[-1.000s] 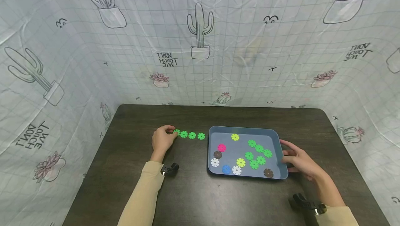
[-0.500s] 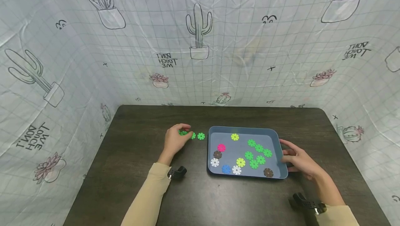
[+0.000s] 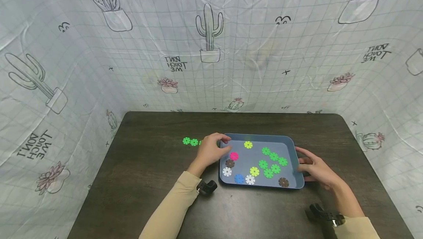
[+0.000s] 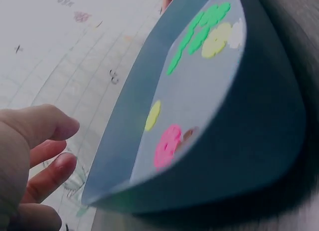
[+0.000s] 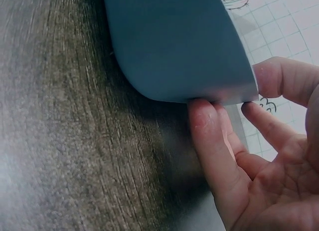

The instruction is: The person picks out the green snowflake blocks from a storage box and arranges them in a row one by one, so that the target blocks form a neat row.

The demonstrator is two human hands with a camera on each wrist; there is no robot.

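My left hand (image 3: 210,151) hovers at the left rim of a blue-grey tray (image 3: 249,158), thumb and fingers spread with nothing between them. In the left wrist view, its fingertips (image 4: 65,163) stand apart, beside the tray's corner. Behind this hand, a row of green notched plastic discs (image 3: 186,141) lies on the table, its right end partly hidden. At the tray's right end, my right hand (image 3: 315,169) rests its extended fingers against the outer wall. The right wrist view shows the thumb (image 5: 203,122) touching that wall. Several green discs (image 3: 273,156) lie inside the tray.
Also in the tray are a pink disc (image 3: 234,156), yellow discs (image 3: 254,171), brown discs (image 3: 284,183), white discs (image 3: 250,180) and a blue disc (image 3: 239,178). The dark wooden table (image 3: 148,180) meets a printed cloth (image 3: 244,77) along its back and sides.
My left hand has moved right, from the left end of the green row to the tray's left rim, uncovering the row's left discs. My right hand and the tray stay in place.
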